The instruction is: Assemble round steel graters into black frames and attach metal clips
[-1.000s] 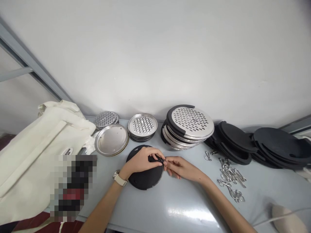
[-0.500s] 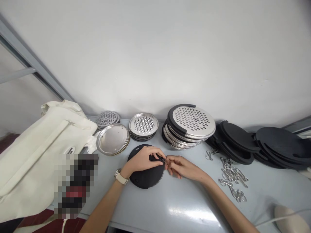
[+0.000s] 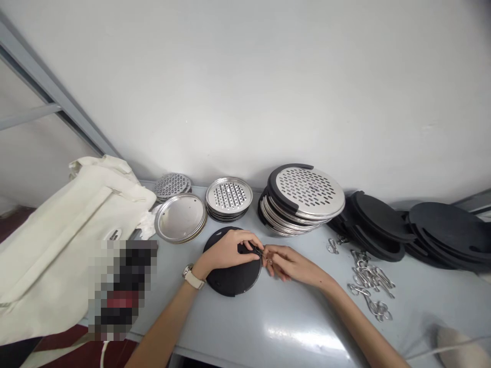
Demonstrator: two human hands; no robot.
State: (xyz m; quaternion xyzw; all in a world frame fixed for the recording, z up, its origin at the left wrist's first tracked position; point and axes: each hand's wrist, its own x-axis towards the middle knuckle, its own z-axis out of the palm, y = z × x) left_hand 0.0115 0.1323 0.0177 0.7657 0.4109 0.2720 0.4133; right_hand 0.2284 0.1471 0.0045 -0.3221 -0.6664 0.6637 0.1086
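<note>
A black round disc lies on the grey table in front of me. My left hand, with a watch at the wrist, rests across it, thumb and fingers closing on its right rim. At that rim my right hand pinches a small, shiny bent-wire clip. The clip's end reaches the disc's edge between both hands; fingers partly cover it, so I cannot tell whether it is hooked through. Similar metal wire clips lie in a loose pile to the right.
Behind the disc stand stacks of perforated metal grater plates, plain metal lids and larger slotted plates. Black discs are stacked at right. A cream bag and a pixelated dark object lie at left.
The view has shifted slightly. Both hands keep nearly the same place at the disc's rim, with the wire clip showing a little more between the right fingers.
</note>
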